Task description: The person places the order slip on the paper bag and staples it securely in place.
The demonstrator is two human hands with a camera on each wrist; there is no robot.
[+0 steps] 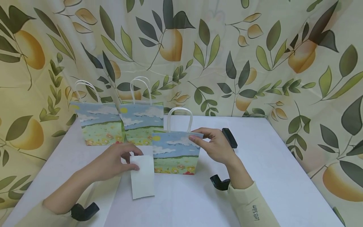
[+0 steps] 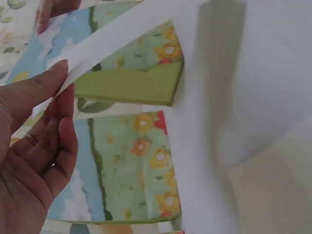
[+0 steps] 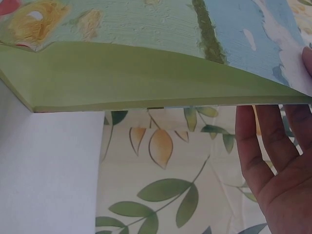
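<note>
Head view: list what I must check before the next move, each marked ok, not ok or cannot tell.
1. White card secured: ok, the left hand pinches it.
2. Front gift bag steadied: ok, the right hand grips its top right corner.
3. Its white handle standing up: ok.
4. All three bags in one row: not ok, the front one stands nearer than the left rear bag and middle rear bag.
5. Front bag's mouth wide open: cannot tell, its inside is hidden.

The right beige sleeve (image 1: 243,205) bears dark lettering (image 1: 255,212).
</note>
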